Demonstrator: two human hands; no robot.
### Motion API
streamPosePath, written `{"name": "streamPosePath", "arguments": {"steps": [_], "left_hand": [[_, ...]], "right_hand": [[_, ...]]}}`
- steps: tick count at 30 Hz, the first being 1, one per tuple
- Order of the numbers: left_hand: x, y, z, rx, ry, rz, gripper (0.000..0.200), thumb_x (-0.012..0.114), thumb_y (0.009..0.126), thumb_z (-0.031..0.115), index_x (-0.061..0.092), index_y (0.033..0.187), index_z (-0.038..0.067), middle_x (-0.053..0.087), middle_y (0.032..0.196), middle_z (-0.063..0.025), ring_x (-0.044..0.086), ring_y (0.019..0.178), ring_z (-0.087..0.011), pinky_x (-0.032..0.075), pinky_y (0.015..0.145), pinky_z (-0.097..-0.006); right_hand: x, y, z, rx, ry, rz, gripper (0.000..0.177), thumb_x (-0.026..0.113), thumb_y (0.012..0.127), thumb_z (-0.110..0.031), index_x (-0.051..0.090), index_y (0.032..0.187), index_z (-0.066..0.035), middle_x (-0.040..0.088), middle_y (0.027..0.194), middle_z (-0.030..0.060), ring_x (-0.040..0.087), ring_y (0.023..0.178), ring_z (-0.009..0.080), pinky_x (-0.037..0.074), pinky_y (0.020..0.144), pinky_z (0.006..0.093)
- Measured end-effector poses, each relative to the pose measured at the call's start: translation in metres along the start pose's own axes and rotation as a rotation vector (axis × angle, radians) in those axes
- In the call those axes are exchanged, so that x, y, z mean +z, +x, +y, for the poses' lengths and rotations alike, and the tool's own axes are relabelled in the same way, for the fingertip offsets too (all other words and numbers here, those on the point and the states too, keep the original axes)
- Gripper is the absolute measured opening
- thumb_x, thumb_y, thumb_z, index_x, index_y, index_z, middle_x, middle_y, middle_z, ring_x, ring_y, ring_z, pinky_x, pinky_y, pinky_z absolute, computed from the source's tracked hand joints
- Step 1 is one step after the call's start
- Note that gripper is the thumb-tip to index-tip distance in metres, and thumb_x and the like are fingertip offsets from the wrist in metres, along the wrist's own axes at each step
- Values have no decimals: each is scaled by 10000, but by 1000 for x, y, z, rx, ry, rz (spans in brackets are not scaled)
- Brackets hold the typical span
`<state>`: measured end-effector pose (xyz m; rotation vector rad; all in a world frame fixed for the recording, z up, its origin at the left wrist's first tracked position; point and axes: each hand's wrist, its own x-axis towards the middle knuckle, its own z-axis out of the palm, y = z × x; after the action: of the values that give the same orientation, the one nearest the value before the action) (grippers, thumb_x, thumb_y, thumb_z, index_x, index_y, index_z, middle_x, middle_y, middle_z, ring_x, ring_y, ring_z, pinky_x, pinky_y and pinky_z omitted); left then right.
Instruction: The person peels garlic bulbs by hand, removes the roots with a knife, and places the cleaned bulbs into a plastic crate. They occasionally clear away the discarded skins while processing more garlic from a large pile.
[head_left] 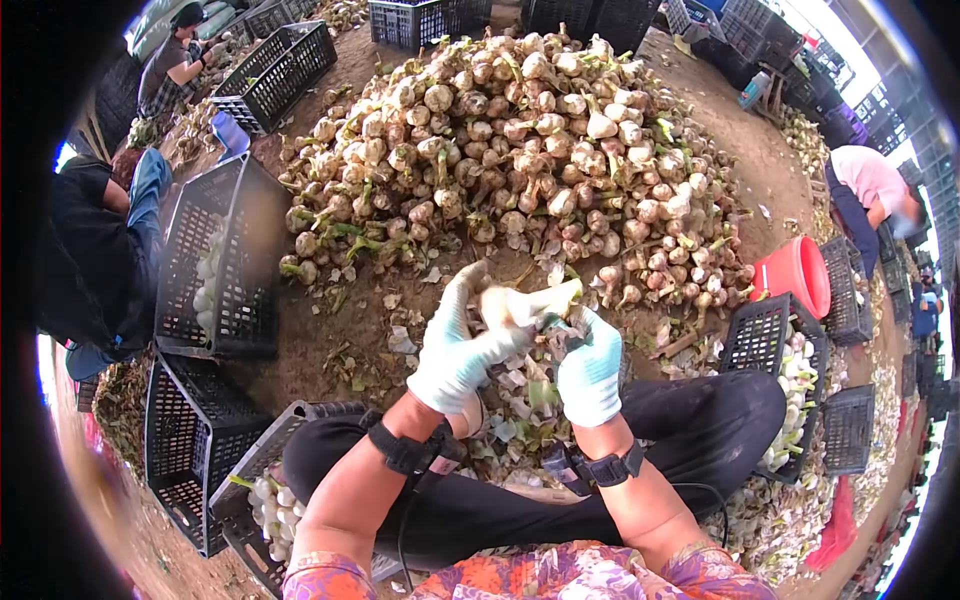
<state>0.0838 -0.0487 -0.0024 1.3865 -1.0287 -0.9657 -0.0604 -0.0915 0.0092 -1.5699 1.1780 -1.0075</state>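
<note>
My left hand (455, 350), in a pale, dirt-stained work glove, is closed around a garlic bulb (505, 307) in front of my lap. The bulb's thick stem (556, 298) points to the right, toward my other hand. My right hand (590, 368), gloved the same way, is closed just below the stem. Something dark and ragged shows at its fingertips, too small to name. Below both hands, loose garlic skins and leaves (520, 400) cover the ground between my legs. Both wrists carry black straps.
A large heap of unpeeled garlic (520, 150) lies ahead. Black crates (785, 375) with whitish garlic stand at my right and lower left (275, 510); another crate (220, 260) stands farther left. A red bucket (795, 278) is at the right. Other people (870, 185) sit or bend at both sides.
</note>
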Motion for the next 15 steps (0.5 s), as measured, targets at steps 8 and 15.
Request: {"name": "streamPosePath", "arguments": {"steps": [8,15], "left_hand": [[-7,15,-17,-486,-825,10,478,517,830,387,473,1120,10,566,990,-97,561,860,-180,478,674,-304],[-20,8,-9,-211,-608,-220,559,678,715,187,421,1167,-17,527,1042,-67,495,956,-135,397,850,-282]], "right_hand": [[-2,-4,-10,-20,327,-232,195,489,821,-42,540,984,51,598,814,35,546,706,70,453,610,199],[-17,27,42,36,-190,3,153,476,753,3,565,875,31,600,721,94,565,648,188,433,571,253]]}}
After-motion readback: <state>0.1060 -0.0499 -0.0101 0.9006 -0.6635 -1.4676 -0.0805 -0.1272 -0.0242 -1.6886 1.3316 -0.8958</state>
